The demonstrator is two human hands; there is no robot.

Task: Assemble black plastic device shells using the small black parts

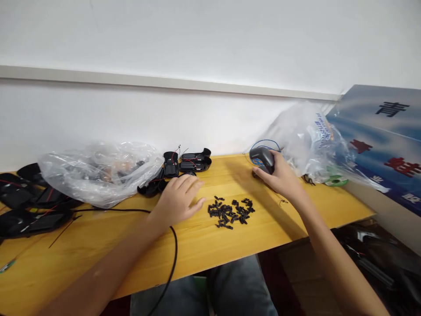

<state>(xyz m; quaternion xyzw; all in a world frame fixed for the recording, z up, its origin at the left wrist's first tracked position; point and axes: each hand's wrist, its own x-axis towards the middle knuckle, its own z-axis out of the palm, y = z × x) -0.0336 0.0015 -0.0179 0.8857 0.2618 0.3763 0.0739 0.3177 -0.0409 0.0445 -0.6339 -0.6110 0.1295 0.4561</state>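
Observation:
My right hand (pixel 279 173) grips a dark, curved plastic housing (pixel 263 159) above the right part of the yellow table. Blue shows beside the housing, and a thin blue wire loop (pixel 268 142) stands behind it. My left hand (pixel 179 197) is open, palm down and fingers stretched, just in front of several black wired housings (pixel 197 163). I cannot tell whether its fingertips touch them. Between my hands lies a loose pile of small black plastic pieces (pixel 230 213).
Clear plastic bags stand at the left (pixel 98 171) and right (pixel 296 136). More black housings (pixel 39 197) lie far left. A black cable (pixel 174 250) runs under my left forearm and over the front edge. A green spool (pixel 336 180) and blue printed box (pixel 378 127) are at the right.

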